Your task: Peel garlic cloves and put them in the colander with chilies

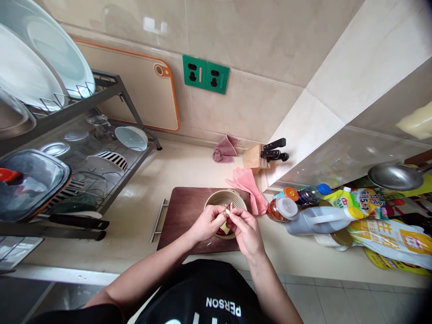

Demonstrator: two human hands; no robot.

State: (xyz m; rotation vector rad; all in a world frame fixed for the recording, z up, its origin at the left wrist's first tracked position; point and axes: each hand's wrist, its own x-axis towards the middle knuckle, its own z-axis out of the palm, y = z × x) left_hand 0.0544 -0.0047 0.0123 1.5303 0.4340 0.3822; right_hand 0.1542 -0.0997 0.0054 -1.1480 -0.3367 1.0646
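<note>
Black shirt (202,292) foremost, both hands (209,222) (248,228) (tightly pinched) hold something small (228,211).

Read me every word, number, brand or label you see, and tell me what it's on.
"PERSON", upside down: black top; larger lettering below is cut off.
"5+1": yellow packet; its other characters are unclear.
"生粉": white-and-yellow bag; its red label is too small to read.
Too small or blurred: lettering on the yellow-green pouch.
</note>
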